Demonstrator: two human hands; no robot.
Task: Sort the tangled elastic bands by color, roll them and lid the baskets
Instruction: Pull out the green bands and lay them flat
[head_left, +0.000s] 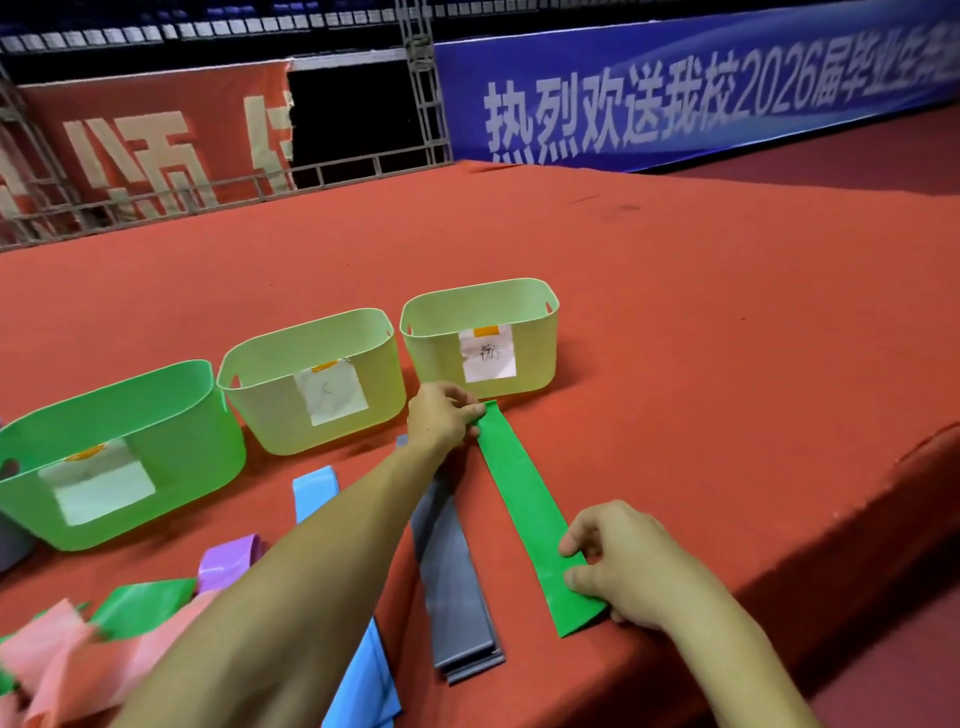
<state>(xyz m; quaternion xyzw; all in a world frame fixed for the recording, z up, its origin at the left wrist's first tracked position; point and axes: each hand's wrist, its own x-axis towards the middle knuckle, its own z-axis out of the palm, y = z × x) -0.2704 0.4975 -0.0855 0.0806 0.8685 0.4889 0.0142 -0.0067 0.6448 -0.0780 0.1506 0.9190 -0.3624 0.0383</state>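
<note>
Right hand (618, 564), lower right of the frame, pinches the near end of a flat green elastic band (524, 506) between thumb and curled fingers. Left hand (441, 415), at centre, pinches the far end. The band lies stretched straight on the red felt table (675, 312), its long axis running from lower right up toward the centre, so rolling would likely start at the right hand. Beside it lies a flat grey band stack (457, 582); a pale yellow basket (480, 332) stands just beyond. Basket labels are unreadable; no lids show.
</note>
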